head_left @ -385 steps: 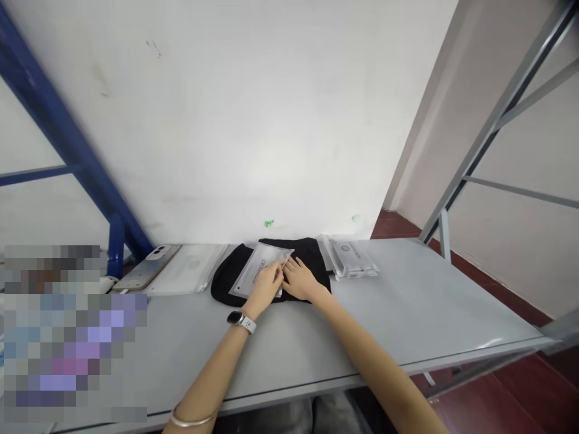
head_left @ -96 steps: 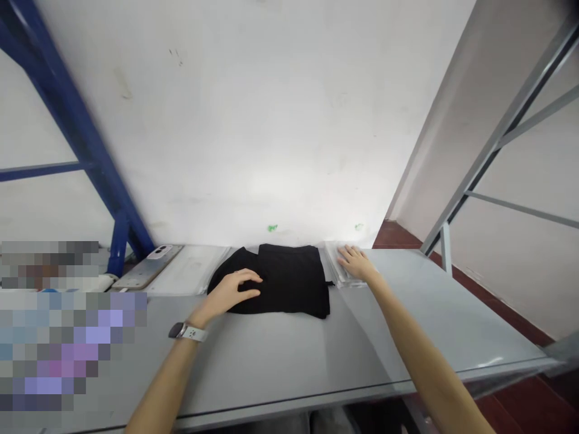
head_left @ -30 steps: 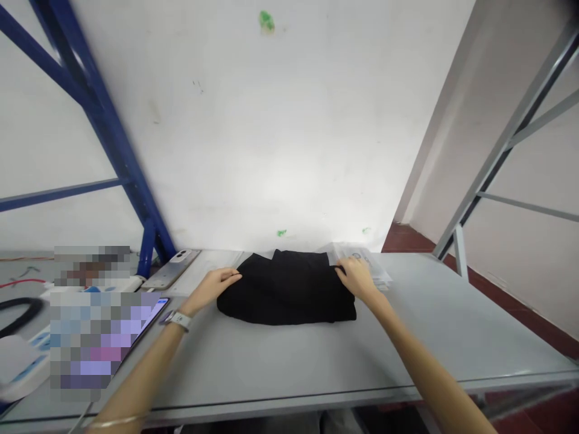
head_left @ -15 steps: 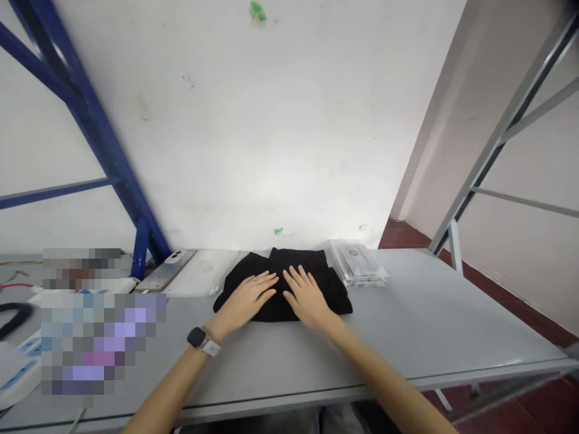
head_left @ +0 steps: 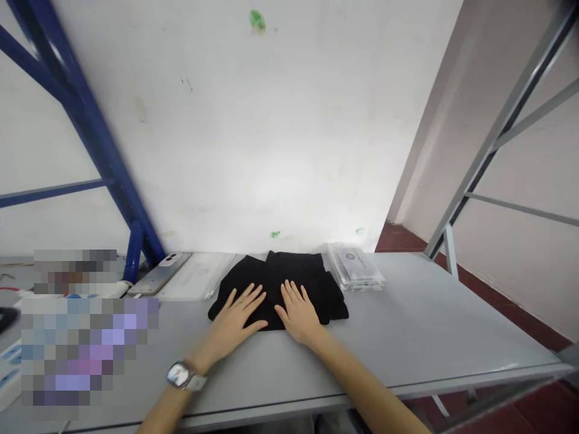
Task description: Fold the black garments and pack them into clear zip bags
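Note:
A black piece of fabric [head_left: 289, 271], seemingly a folded garment, lies on the grey table [head_left: 407, 325] in front of me. My left hand [head_left: 233, 322] rests on its near left part, palm down with the fingers spread. On the near middle part lies my right hand [head_left: 298, 310], also flat, its fingers stretched forward and thumb apart. Neither hand grips the cloth. A watch [head_left: 180, 375] with a pale band is on my left wrist. What kind of garment this is cannot be made out.
Clear plastic bags [head_left: 196, 276] lie left of the cloth, beside a phone [head_left: 160, 274]. To the right stands a stack of packaged bags [head_left: 357, 268]. Power strips [head_left: 11, 367] and cables sit far left. A white wall [head_left: 271, 132] closes off the back; blue [head_left: 99, 138] and grey frames flank it.
Both hands have drawn back toward me over the fabric, and the left has moved outward with its fingers spreading wider. The cloth's right edge now shows separate layers.

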{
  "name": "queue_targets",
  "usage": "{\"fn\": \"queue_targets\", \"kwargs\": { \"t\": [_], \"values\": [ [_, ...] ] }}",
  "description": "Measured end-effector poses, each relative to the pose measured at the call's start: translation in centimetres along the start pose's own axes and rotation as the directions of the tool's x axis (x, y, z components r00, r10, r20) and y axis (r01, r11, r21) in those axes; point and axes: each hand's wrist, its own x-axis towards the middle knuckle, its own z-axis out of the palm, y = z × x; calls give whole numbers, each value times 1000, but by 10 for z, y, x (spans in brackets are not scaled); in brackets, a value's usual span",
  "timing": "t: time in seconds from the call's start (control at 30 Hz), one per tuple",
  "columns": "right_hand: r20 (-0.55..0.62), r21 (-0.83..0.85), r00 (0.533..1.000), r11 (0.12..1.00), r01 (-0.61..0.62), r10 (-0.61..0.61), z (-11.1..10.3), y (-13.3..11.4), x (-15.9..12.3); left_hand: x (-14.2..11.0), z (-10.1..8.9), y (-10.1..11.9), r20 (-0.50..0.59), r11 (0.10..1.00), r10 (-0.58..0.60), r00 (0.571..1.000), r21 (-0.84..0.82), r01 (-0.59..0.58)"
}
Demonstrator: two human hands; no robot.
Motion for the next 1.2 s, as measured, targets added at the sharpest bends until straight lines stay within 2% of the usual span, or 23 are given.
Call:
{"fn": "queue_targets", "kwargs": {
  "t": [0.03,0.07,0.1,0.17,0.2,0.23,0.4,0.47,0.53,0.6,0.7,0.8,0.93,1.0,1.07,1.13,1.2],
  "values": [
    [-21,4,1000,1000,1,-1,-2,0,-1,-8,-7,-6,-74,995,-94,993,20,96],
    [-41,7,999,1000,2,-2,-4,-1,-3,-17,-15,-12,-146,974,-217,965,35,224],
    [-60,6,998,1000,4,-4,-5,-1,-5,-25,-23,-17,-198,928,-355,914,40,370],
    [-82,1,996,1000,14,-14,-5,-2,-7,-37,-38,-24,-181,807,-576,797,34,590],
    [-79,0,997,1000,21,-21,-5,-2,-8,-41,-44,-25,-140,762,-638,758,32,647],
    [-66,1,998,1000,26,-25,-3,-3,-9,-42,-47,-26,-86,739,-669,738,27,673],
    [12,3,1000,1000,23,-23,7,-4,-10,-29,-42,-23,50,697,-712,701,-74,713],
    [14,1,1000,1000,19,-19,7,-4,-10,-25,-38,-24,97,691,-705,703,-133,711],
    [10,-1,1000,1000,14,-14,4,-5,-9,-23,-38,-25,100,691,-693,714,-190,698],
    [-19,-5,1000,1000,17,-17,-1,-6,-10,-23,-43,-27,41,696,-693,720,-224,682],
    [-75,-9,996,999,37,-37,-3,-9,-13,-20,-56,-26,-32,680,-712,702,-282,677],
    [-42,7,998,999,53,-53,1,-14,-17,-8,-71,-16,-91,656,-729,679,-379,653],
    [-13,77,999,996,40,-39,-1,-16,-20,21,-90,16,-260,761,-646,718,-301,575],
    [-78,112,997,994,8,1,-11,-10,-24,39,-93,39,-322,810,-587,743,-227,541],
    [-188,154,979,987,-52,81,-23,2,-32,57,-88,65,-335,842,-539,773,-184,508],
    [-312,226,927,964,-141,209,-34,20,-45,73,-73,93,-335,878,-475,814,-124,462],
    [-403,332,840,913,-236,363,-41,41,-61,88,-49,122,-288,918,-390,875,-54,392]
  ]
}}
